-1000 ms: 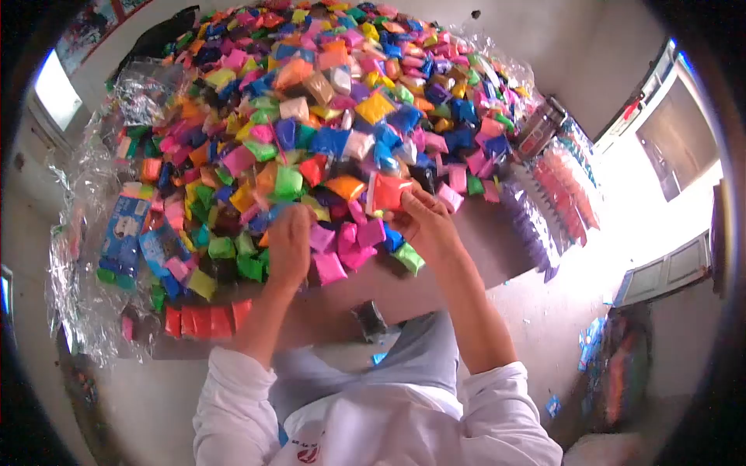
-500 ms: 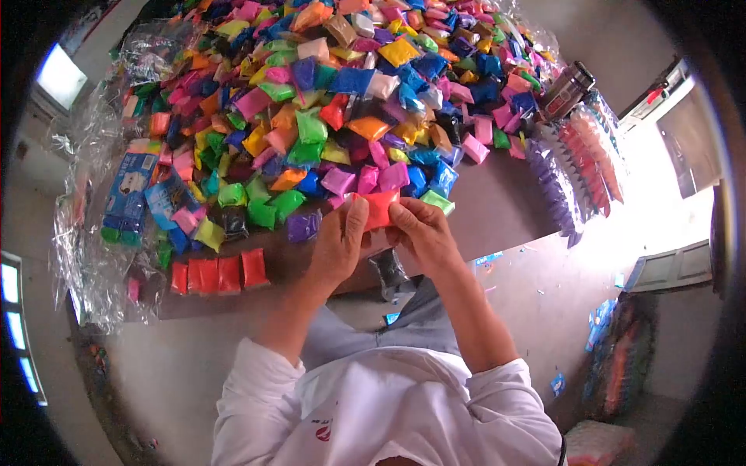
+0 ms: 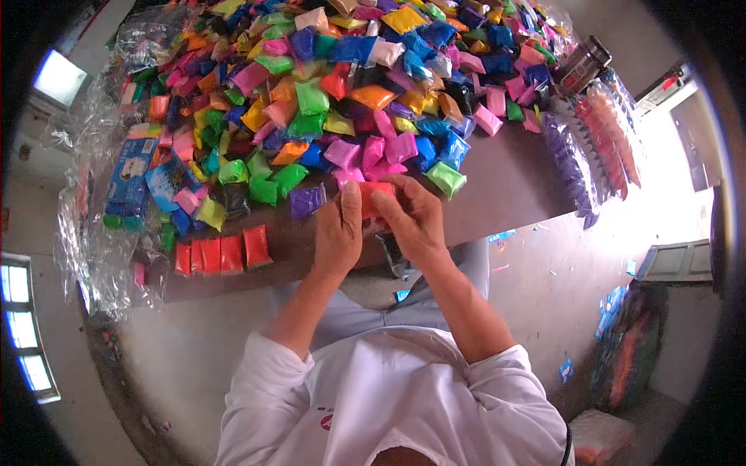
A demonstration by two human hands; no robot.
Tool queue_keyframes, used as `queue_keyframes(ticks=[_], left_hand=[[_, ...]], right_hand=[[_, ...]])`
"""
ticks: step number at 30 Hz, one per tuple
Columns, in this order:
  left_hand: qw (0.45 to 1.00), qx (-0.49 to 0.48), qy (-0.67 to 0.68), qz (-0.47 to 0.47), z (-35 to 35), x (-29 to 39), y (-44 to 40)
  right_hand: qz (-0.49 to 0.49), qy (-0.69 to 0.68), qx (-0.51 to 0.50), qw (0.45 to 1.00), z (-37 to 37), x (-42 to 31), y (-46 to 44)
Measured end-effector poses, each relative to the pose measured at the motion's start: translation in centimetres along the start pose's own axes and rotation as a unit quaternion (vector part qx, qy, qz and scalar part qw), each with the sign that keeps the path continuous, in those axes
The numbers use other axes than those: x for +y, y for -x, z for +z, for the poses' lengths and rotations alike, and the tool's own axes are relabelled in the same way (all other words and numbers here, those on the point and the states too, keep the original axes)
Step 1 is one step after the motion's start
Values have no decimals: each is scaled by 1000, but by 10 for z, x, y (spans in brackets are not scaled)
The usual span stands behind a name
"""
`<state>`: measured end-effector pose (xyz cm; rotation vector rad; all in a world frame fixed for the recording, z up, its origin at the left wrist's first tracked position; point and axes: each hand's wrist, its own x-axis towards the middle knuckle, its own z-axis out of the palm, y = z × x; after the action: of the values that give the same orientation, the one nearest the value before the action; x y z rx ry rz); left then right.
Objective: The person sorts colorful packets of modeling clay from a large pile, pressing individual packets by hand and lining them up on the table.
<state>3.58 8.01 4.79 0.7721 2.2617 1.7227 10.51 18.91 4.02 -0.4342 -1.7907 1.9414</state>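
Note:
Between my two hands is a red packet (image 3: 376, 199), a small soft pouch in clear film. My left hand (image 3: 340, 233) grips its left side, thumb on top. My right hand (image 3: 413, 217) closes on its right side, the thumb lying across the packet's face. A row of several red packets (image 3: 210, 255) lies on the table (image 3: 505, 182) to the left of my hands. Nearest my left hand is a purple packet (image 3: 308, 201); a light green packet (image 3: 445, 179) lies just beyond my right hand. Below my hands a black packet (image 3: 395, 255) shows at the table's edge.
A big heap of many-coloured packets (image 3: 311, 97) covers the back of the table. Clear plastic wrap (image 3: 97, 202) hangs over the left end, beside a blue printed pack (image 3: 130, 177). At the right stand a metal flask (image 3: 581, 66) and long bags of purple and pink pieces (image 3: 571, 159).
My right thumb has slid inward over the red packet, covering more of it. The view has shifted a little, so the table's contents sit slightly differently in frame.

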Motion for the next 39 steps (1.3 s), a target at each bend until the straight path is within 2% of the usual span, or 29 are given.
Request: queue_keyframes(ticks=[1,5,7,11,12,13,14,16,19,21,23,25,27,28,29,30,31,32,34,35,37,39], left_hand=[[999,14,-23,23,0,-2,1],[995,28,-68,61,0,-8,6],[998,4,37,-45,1,1,8],[996,-14,67,-59,0,-3,8],[996,-12,67,-63,-2,-3,8],[995,-10,68,-69,-3,-3,9],[995,-9,66,-72,-5,-3,9],[992,15,88,-93,-6,-3,11],[990,16,82,-115,-5,0,13],[991,14,79,-110,-5,-3,14],[992,13,77,-103,-7,-2,16],[992,19,92,-90,-10,3,18],[991,20,85,-96,-14,-1,19],[991,21,80,-104,-14,-3,20],[991,21,80,-103,-12,-5,21],[991,22,67,-114,-9,-6,24],[991,21,54,-124,-5,-7,27],[991,20,55,-123,-1,-8,31],[1000,20,-17,14,4,-12,37],[1000,22,-17,14,3,-14,40],[998,1,36,-51,0,-18,44],[994,-24,63,-84,-4,-22,49]], right_hand=[[85,-76,-14,993,-2,-1,1],[83,-102,-50,990,-15,15,0],[130,-250,-55,958,-14,8,4],[159,-275,21,948,-24,13,14],[27,-15,50,998,-31,18,21],[-106,245,73,961,-35,21,28],[-103,244,71,962,-37,20,36],[-203,426,-21,881,-39,16,48],[-213,449,-81,864,-36,24,49],[-200,430,-81,877,-45,32,32],[-201,456,74,864,-52,36,16],[-228,477,111,841,-53,21,14],[-276,375,121,877,-54,21,30],[-215,333,68,916,-50,19,40],[-216,333,67,915,-41,14,46],[-50,145,18,988,-29,8,52],[119,-53,-32,991,-18,5,54],[118,-52,-30,991,-11,8,52],[41,-105,7,994,0,22,42],[40,-105,6,994,2,26,41],[60,-136,-12,989,3,31,39],[84,-106,-25,991,1,31,41]])
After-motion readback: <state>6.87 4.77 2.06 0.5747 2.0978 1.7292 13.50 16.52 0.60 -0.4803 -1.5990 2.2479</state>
